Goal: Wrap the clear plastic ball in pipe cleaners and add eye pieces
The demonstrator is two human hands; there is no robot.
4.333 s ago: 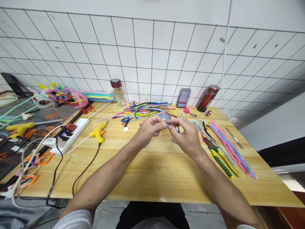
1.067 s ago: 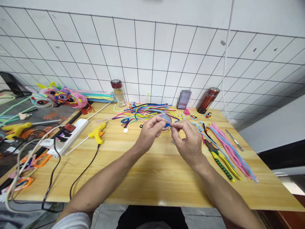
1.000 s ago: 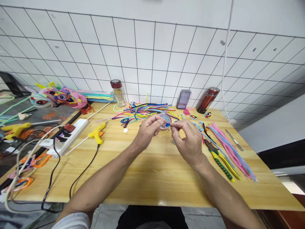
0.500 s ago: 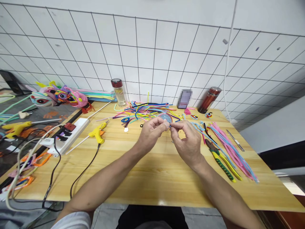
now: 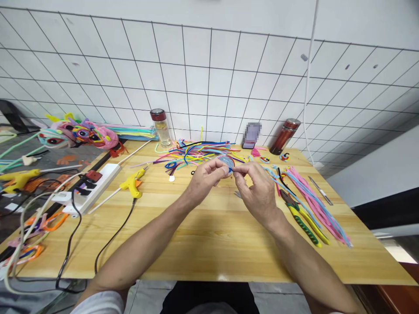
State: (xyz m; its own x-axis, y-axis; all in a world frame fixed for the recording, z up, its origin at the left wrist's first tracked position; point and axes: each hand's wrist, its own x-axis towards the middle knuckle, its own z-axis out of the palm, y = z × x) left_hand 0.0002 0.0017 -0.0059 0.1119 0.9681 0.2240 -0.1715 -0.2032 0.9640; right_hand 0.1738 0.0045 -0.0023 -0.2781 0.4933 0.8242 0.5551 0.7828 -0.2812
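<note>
Over the middle of the table, my left hand (image 5: 207, 179) and my right hand (image 5: 257, 189) meet with fingertips nearly touching. Both are closed in a pinch on a small piece of blue pipe cleaner (image 5: 231, 170), mostly covered by the fingers. Just behind the fingertips lies a round clear dish (image 5: 225, 160), partly hidden by my left hand. Beyond it spreads a loose pile of pipe cleaners (image 5: 203, 150) in many colours. Pliers with green and yellow handles (image 5: 303, 222) lie to the right of my right hand, beside a bundle of pink and blue pipe cleaners (image 5: 319, 200).
At left are a yellow glue gun (image 5: 133, 183), a white power strip (image 5: 94, 187) with trailing cables, and colourful fuzzy figures (image 5: 83, 133). Along the wall stand a glass bottle (image 5: 162, 128), a phone (image 5: 251, 135) and a red-brown flask (image 5: 284, 136). A craft knife (image 5: 321, 190) lies far right.
The view has shifted slightly. Both hands stay together, and a bit more of the blue pipe cleaner shows between the fingertips.
</note>
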